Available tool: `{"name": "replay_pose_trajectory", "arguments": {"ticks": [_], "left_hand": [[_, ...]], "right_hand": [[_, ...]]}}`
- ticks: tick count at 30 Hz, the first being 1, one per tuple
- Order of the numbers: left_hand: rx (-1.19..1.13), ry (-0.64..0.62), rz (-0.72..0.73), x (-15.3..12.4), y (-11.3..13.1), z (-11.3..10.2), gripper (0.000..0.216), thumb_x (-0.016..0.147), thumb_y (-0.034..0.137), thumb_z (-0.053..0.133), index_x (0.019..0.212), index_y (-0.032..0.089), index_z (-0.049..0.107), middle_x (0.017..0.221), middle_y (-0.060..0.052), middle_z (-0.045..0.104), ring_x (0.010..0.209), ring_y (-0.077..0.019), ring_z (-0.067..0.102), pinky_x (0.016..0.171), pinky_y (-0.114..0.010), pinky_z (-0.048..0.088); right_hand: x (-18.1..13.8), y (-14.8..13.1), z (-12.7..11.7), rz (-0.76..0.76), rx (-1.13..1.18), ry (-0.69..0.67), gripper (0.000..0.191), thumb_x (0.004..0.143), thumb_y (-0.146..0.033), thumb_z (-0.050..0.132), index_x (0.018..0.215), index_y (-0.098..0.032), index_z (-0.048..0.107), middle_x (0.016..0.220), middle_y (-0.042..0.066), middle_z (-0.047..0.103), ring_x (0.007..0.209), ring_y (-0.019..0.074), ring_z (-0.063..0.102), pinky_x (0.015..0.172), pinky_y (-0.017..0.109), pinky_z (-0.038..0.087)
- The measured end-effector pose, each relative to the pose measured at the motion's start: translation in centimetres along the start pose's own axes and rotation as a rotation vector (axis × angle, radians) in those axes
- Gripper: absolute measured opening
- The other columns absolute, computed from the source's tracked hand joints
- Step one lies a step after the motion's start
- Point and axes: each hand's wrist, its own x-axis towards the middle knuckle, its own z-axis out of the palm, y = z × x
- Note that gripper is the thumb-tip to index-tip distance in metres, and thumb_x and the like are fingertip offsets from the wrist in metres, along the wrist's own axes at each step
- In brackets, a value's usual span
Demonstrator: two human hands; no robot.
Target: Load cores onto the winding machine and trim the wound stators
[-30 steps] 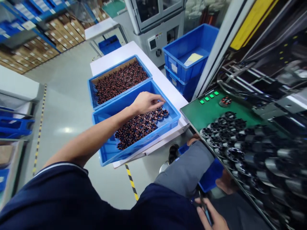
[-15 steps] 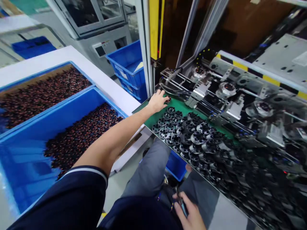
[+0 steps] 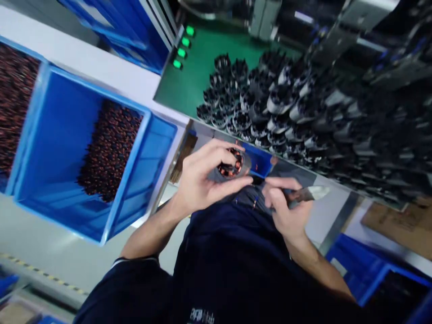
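In the head view, my left hand (image 3: 205,175) is wrapped round a wound motor stator (image 3: 243,164), a grey ring with copper coils facing up. Its fingertips lie over the open side. Close by on the right, my right hand (image 3: 290,207) is closed round a slim metal hand tool (image 3: 315,193). The tool's shiny end sticks out behind the fingers. Its dark front end points toward the stator; I cannot tell whether they touch. Motion blur hides the tool's exact kind. Many similar black and grey ring parts (image 3: 241,119) are crowded on the green worktop (image 3: 185,92) ahead.
A blue bin (image 3: 64,135) with a heap of small copper-coloured parts (image 3: 110,148) stands left, another beside it. Small green lights (image 3: 182,52) line the worktop's left edge. Machine fixtures (image 3: 265,18) rise behind it. A cardboard box (image 3: 401,225) is at right.
My left hand has come back from the far left corner of the worktop to my lap and now holds the stator. My right hand has risen with the tool beside it. The view has tilted down.
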Motion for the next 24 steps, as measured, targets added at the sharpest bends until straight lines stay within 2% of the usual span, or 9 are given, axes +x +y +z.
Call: {"name": "replay_pose_trajectory", "arguments": {"ticks": [2, 4, 6, 10, 13, 16, 19, 22, 24], "left_hand": [[-0.029, 0.007, -0.014, -2.6, 1.6, 1.2, 0.038, 0.101, 0.058, 0.098, 0.106, 0.027, 0.077, 0.123, -0.008, 0.087, 0.113, -0.0261, 0.086, 0.093, -0.04, 0.072], [-0.04, 0.027, -0.033, -4.3, 2.2, 1.9, 0.036, 0.102, 0.057, 0.098, 0.108, 0.027, 0.078, 0.122, -0.008, 0.087, 0.114, -0.0262, 0.087, 0.097, -0.041, 0.074], [-0.027, 0.032, -0.042, -5.3, 2.2, 2.0, 0.033, 0.103, 0.055, 0.096, 0.109, 0.028, 0.079, 0.123, -0.008, 0.086, 0.117, -0.0266, 0.087, 0.1, -0.043, 0.075], [0.011, -0.003, -0.019, -5.8, 2.4, 1.5, 0.03, 0.104, 0.051, 0.096, 0.114, 0.028, 0.08, 0.125, -0.009, 0.085, 0.119, -0.0272, 0.087, 0.101, -0.042, 0.076], [0.043, -0.025, 0.001, -5.8, 2.8, 1.3, 0.028, 0.105, 0.048, 0.096, 0.116, 0.028, 0.079, 0.127, -0.009, 0.084, 0.121, -0.0273, 0.086, 0.101, -0.041, 0.076], [0.097, -0.05, 0.011, -6.0, 3.1, 1.4, 0.025, 0.106, 0.043, 0.095, 0.116, 0.027, 0.079, 0.131, -0.009, 0.084, 0.124, -0.0267, 0.086, 0.104, -0.04, 0.077], [0.155, -0.043, 0.054, -6.3, 3.0, 1.5, 0.022, 0.106, 0.037, 0.095, 0.116, 0.027, 0.079, 0.143, -0.009, 0.083, 0.131, -0.0274, 0.085, 0.109, -0.04, 0.077], [0.176, -0.048, 0.077, -6.7, 2.4, 1.4, 0.022, 0.107, 0.037, 0.093, 0.124, 0.029, 0.081, 0.156, -0.01, 0.078, 0.136, -0.0291, 0.083, 0.109, -0.042, 0.079], [0.133, -0.058, 0.065, -6.8, 2.0, 1.3, 0.025, 0.107, 0.038, 0.093, 0.129, 0.032, 0.083, 0.158, -0.01, 0.076, 0.136, -0.0297, 0.082, 0.108, -0.043, 0.079]], "right_hand": [[0.2, -0.9, 1.1, -0.032, 0.026, -0.077, 0.018, 0.108, -0.031, 0.09, 0.125, -0.026, 0.091, 0.074, -0.003, 0.069, 0.06, 0.0116, 0.062, 0.058, 0.024, 0.05], [-0.1, -1.4, 1.7, -0.035, 0.011, -0.139, 0.024, 0.105, -0.036, 0.094, 0.127, -0.026, 0.092, 0.078, -0.002, 0.07, 0.061, 0.0121, 0.059, 0.056, 0.025, 0.049], [-0.6, -1.5, 2.0, -0.026, 0.005, -0.146, 0.022, 0.105, -0.04, 0.094, 0.123, -0.026, 0.092, 0.083, 0.0, 0.071, 0.065, 0.0132, 0.06, 0.058, 0.026, 0.051], [-1.3, -1.3, 2.3, -0.04, 0.101, -0.133, 0.008, 0.107, -0.03, 0.094, 0.113, -0.027, 0.09, 0.095, 0.0, 0.078, 0.079, 0.0131, 0.068, 0.069, 0.025, 0.057], [-1.3, -1.3, 2.1, -0.038, 0.117, -0.154, 0.011, 0.105, -0.026, 0.096, 0.113, -0.028, 0.089, 0.095, -0.001, 0.078, 0.078, 0.0122, 0.066, 0.069, 0.025, 0.056], [-1.2, -1.4, 1.6, -0.026, 0.072, -0.167, 0.011, 0.104, -0.031, 0.097, 0.109, -0.026, 0.089, 0.093, 0.001, 0.076, 0.075, 0.0134, 0.065, 0.066, 0.026, 0.054], [-1.4, -1.1, 0.9, 0.027, 0.135, -0.196, 0.01, 0.111, -0.035, 0.088, 0.115, -0.026, 0.088, 0.094, 0.001, 0.075, 0.074, 0.0137, 0.064, 0.07, 0.029, 0.055], [-1.7, -0.4, 0.5, 0.13, 0.241, -0.194, 0.022, 0.118, -0.044, 0.078, 0.126, -0.026, 0.087, 0.082, -0.001, 0.065, 0.067, 0.0143, 0.059, 0.066, 0.031, 0.051], [-1.8, -0.2, 0.5, 0.147, 0.246, -0.163, 0.03, 0.116, -0.052, 0.079, 0.131, -0.027, 0.086, 0.073, -0.003, 0.056, 0.065, 0.0158, 0.055, 0.065, 0.033, 0.05]]}}
